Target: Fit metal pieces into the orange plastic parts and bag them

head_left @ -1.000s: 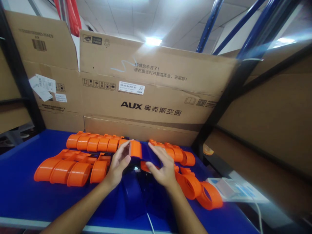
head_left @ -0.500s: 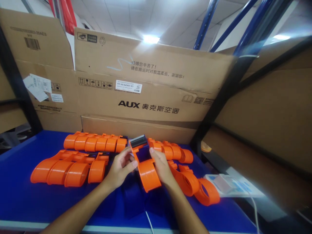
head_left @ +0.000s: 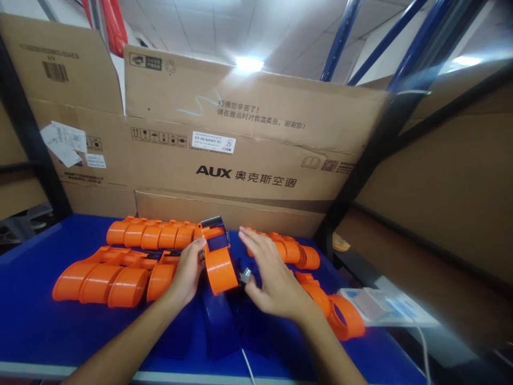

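An orange tape dispenser (head_left: 221,270) with a dark blue part and a black toothed top edge is held upright above the blue table. My left hand (head_left: 191,270) grips its left side, thumb at the front. Just to its right, my right hand (head_left: 272,272) is open with fingers stretched out, apart from the dispenser. A small shiny metal piece (head_left: 245,275) shows beside my right thumb; whether the hand touches it I cannot tell. Dark blue parts (head_left: 218,326) lie below on the table, partly hidden by shadow.
Rows of orange dispensers (head_left: 132,286) stand on the blue table (head_left: 32,278) at left, and more orange dispensers (head_left: 347,315) lie at right. Behind rises a cardboard sheet (head_left: 256,123). A white cable (head_left: 247,366) crosses the front edge. A pale tray (head_left: 385,305) sits at right.
My right hand has let go of the dispenser and spread its fingers. My left hand has carried the dispenser slightly left and up.
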Motion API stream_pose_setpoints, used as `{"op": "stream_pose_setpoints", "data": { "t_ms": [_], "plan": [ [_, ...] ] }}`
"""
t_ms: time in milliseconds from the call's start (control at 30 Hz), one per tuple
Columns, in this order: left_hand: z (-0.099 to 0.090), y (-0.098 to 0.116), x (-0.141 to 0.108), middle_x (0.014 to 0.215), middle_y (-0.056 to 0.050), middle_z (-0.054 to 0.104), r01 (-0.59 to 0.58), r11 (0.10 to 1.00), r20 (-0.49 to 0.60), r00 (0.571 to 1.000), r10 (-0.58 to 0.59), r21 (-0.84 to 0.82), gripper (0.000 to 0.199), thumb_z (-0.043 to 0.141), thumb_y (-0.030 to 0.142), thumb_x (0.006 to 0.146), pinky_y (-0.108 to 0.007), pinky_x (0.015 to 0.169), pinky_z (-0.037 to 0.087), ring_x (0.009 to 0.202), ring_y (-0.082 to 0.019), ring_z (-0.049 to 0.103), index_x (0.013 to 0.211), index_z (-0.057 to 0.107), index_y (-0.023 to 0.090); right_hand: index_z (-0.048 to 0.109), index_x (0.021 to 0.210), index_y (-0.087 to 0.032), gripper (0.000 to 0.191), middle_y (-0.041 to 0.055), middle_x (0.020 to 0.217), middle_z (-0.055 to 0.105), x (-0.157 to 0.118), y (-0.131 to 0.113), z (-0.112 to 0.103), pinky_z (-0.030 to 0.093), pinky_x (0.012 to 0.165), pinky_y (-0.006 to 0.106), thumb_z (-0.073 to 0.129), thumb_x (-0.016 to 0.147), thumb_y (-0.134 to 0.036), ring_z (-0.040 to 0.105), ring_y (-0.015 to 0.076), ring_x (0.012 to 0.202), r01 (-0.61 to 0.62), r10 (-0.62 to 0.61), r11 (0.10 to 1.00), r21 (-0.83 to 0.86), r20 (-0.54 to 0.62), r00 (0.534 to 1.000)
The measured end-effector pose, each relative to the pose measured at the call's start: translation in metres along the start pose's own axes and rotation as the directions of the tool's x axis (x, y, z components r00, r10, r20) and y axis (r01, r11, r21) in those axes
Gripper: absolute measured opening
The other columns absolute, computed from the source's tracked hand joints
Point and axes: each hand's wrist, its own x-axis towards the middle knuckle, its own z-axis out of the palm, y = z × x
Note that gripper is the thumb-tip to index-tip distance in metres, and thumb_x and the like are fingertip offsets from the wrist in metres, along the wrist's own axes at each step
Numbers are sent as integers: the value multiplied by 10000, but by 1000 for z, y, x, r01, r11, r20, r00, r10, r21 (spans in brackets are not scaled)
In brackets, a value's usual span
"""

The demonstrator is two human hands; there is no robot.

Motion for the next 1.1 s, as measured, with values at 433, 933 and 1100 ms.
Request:
{"op": "stream_pose_setpoints", "data": {
  "t_ms": [433,933,1100],
  "plan": [
    [4,-1,-4,741,-3,641,16,997,144,989,-26,75,404,696,517,825,-245,554,482,618,-139,594,1027,648,171,357,1550,-200,772,152,1482,532,11,-13,-6,409,1104,565,614,822,-189,484,364,1350,125,-102,976,-176,136,985],
    [-1,0,-4,856,-59,697,-35,986,131,991,14,162,486,690,508,846,-245,563,476,692,-160,630,1185,593,174,443,1492,-172,774,175,1414,576,52,90,12,348,1027,434,743,813,-391,513,337,1243,-14,169,929,-370,391,905],
    [-1,0,-5,829,-53,698,-42,984,121,992,21,173,484,716,507,821,-245,557,470,670,-157,630,1158,610,176,432,1500,-166,778,185,1354,601,50,98,31,352,982,417,740,826,-402,514,333,1198,50,169,890,-454,428,888]
  ]
}}
